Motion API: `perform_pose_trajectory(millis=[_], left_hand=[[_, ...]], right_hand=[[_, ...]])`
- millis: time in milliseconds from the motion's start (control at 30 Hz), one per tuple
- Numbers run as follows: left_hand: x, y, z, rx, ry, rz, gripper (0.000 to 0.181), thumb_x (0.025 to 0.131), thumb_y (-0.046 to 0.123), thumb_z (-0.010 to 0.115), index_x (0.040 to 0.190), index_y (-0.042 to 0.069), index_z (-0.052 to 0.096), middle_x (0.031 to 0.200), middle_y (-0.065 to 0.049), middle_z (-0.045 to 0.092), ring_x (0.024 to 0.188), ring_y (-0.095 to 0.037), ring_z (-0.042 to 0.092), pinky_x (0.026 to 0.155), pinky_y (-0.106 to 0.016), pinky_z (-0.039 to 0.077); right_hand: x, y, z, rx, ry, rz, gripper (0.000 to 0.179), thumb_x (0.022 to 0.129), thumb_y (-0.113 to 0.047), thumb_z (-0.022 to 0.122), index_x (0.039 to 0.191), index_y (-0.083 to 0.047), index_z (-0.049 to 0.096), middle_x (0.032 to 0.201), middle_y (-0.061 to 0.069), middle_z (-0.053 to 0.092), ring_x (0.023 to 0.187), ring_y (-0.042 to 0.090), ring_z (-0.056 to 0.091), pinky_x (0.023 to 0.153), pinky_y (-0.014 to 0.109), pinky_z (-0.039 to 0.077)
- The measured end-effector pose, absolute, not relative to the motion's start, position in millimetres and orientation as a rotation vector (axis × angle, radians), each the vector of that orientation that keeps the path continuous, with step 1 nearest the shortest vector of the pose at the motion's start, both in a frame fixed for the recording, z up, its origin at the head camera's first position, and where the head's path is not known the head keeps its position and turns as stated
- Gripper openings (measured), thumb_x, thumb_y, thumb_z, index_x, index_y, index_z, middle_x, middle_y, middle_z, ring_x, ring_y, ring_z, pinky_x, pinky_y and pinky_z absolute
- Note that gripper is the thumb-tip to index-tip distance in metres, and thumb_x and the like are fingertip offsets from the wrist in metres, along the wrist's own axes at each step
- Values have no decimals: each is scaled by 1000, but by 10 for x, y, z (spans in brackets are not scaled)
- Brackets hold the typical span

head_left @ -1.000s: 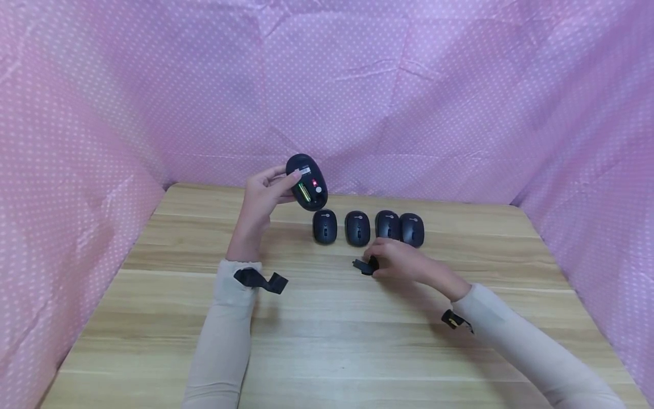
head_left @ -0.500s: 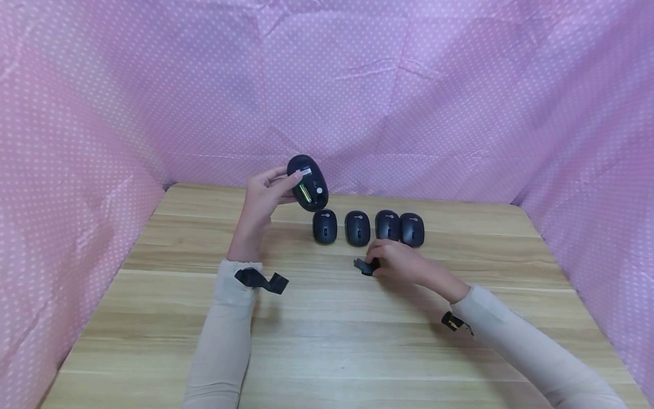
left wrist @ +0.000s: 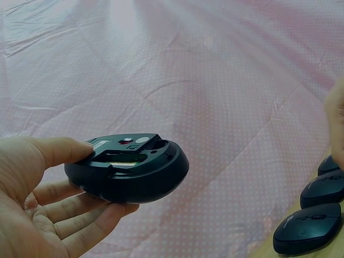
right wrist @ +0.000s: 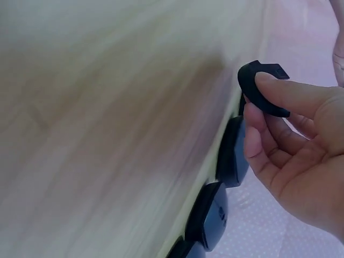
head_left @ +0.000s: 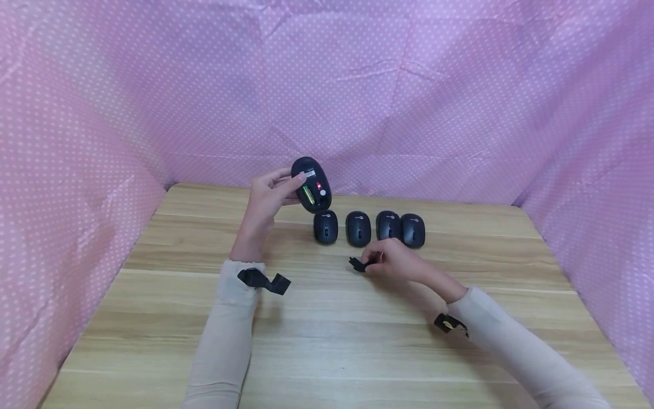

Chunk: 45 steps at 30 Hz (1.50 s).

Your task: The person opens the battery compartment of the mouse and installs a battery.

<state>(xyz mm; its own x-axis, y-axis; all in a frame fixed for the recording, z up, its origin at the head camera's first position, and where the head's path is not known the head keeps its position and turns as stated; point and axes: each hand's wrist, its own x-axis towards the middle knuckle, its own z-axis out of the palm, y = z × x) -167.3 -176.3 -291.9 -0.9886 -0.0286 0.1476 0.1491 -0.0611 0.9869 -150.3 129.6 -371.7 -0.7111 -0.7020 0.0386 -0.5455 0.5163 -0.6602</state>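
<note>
In the head view my left hand point(head_left: 271, 196) holds a black computer mouse point(head_left: 313, 177) with its underside facing me. The thumb presses on that underside and the fingers support the back. Its battery bay is uncovered, and a green-gold battery point(head_left: 309, 195) lies inside; a red light glows beside it. My right hand point(head_left: 395, 260) pinches a curved black battery cover point(head_left: 357, 264) above the table. In the right wrist view the thumb lies over the cover point(right wrist: 248, 86), with fingers behind it. Mouse and cover are apart.
Several black mice stand buttons-up in a row, from the leftmost mouse point(head_left: 326, 228) to the rightmost mouse point(head_left: 413, 231); the right two nearly touch. They sit just beyond my right hand on the wooden table point(head_left: 327, 335). Pink dotted cloth point(head_left: 337, 102) hangs around the back and sides.
My left hand and the mouse have shifted slightly right and down. The cover has tilted and moved a little left in my right hand. The red light dimmed half a second ago and shows again.
</note>
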Motion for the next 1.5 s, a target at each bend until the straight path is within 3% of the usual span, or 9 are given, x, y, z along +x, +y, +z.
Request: perform_pose_trajectory(millis=[333, 667, 833, 1033, 1300, 1500], left_hand=[[-1697, -1720, -2916, -160, -2036, -2231, 37, 94, 13, 73, 126, -5, 66, 94, 0, 79, 74, -12, 77, 77, -31, 66], [-1719, -1634, -2914, -213, -2071, -2191, 36, 95, 12, 72, 126, -4, 67, 116, -26, 73, 77, -11, 76, 78, -33, 66], [-1725, -1617, -2890, -189, -2071, -2187, 38, 94, 17, 74, 127, -1, 68, 115, -22, 74, 79, -12, 77, 80, -33, 66], [-1738, -1593, -2873, -221, -2055, -2202, 38, 94, 13, 74, 128, -2, 67, 116, -25, 73, 80, -11, 76, 79, -33, 66], [-1740, -1584, -2860, -243, -2095, -2191, 36, 95, 16, 73, 128, 1, 68, 118, -22, 74, 90, -12, 76, 82, -32, 65], [-1752, -1593, -2872, -265, -2110, -2189, 37, 96, 18, 73, 129, 2, 67, 120, -20, 73, 94, -12, 75, 84, -32, 65]], right_hand=[[-1572, 1009, -3388, -845, 2452, -1486, 8, 90, -11, 78, 98, -9, 77, 95, 4, 75, 83, 11, 65, 71, 22, 57], [-1596, 615, -3112, -631, 2415, -1804, 15, 92, -14, 77, 103, -4, 75, 100, 7, 75, 86, 13, 68, 78, 20, 58], [-1578, 522, -3057, -463, 2416, -1928, 21, 90, -12, 79, 106, -2, 70, 96, 2, 70, 82, 12, 64, 72, 17, 56], [-1561, 486, -3025, -325, 2371, -2018, 33, 88, -10, 80, 115, -1, 63, 97, 1, 64, 80, 11, 61, 68, 15, 54], [-1578, 454, -3013, -316, 2378, -1990, 44, 90, -15, 79, 131, -5, 64, 114, 12, 68, 84, 12, 65, 75, 15, 58], [-1583, 433, -2995, -271, 2391, -1938, 48, 90, -20, 80, 133, -10, 65, 121, 10, 70, 88, 17, 67, 77, 18, 60]])
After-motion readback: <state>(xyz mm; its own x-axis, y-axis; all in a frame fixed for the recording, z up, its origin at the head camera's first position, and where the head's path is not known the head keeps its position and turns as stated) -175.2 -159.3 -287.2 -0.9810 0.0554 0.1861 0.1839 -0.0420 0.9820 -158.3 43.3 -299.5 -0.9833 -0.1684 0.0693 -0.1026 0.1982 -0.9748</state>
